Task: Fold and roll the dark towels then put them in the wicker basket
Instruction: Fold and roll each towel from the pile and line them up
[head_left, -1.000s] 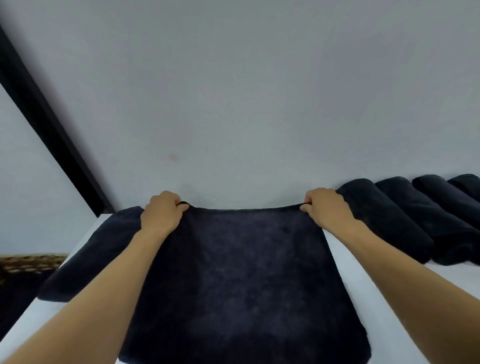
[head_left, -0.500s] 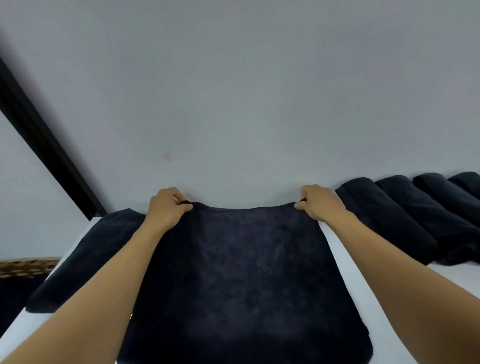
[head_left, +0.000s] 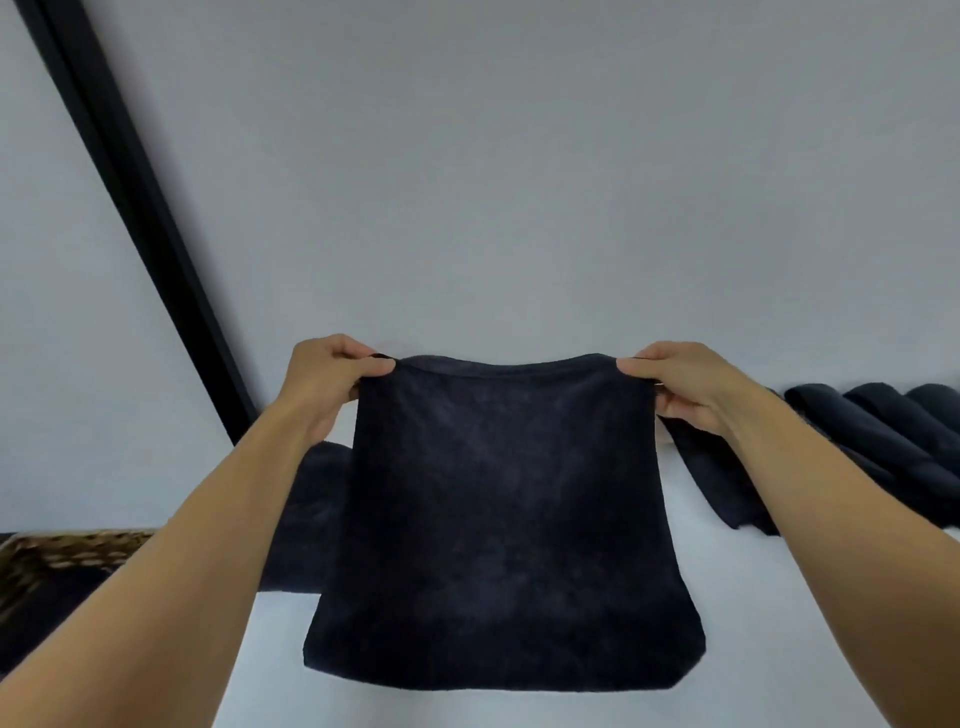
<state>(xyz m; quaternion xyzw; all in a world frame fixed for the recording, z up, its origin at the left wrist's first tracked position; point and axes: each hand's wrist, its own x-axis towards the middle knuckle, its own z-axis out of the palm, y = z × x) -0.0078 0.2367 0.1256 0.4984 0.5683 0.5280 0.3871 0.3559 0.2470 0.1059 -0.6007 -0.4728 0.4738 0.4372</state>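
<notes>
A dark towel (head_left: 498, 519) hangs in front of me above the white table (head_left: 779, 649), held up by its two top corners. My left hand (head_left: 324, 379) pinches the top left corner and my right hand (head_left: 680, 384) pinches the top right corner. The towel's bottom edge hangs close to the table surface. Rolled dark towels (head_left: 883, 436) lie side by side at the right against the wall. The wicker basket (head_left: 57, 556) shows at the lower left with something dark inside it.
Another dark towel (head_left: 306, 509) lies on the table behind my left forearm. A pale wall (head_left: 519, 182) rises right behind the table. A black vertical strip (head_left: 135, 197) runs down the wall at the left.
Both hands have lifted the towel off the table by its far corners. It lay flat before and now hangs upright. The view has tilted so more of the basket shows.
</notes>
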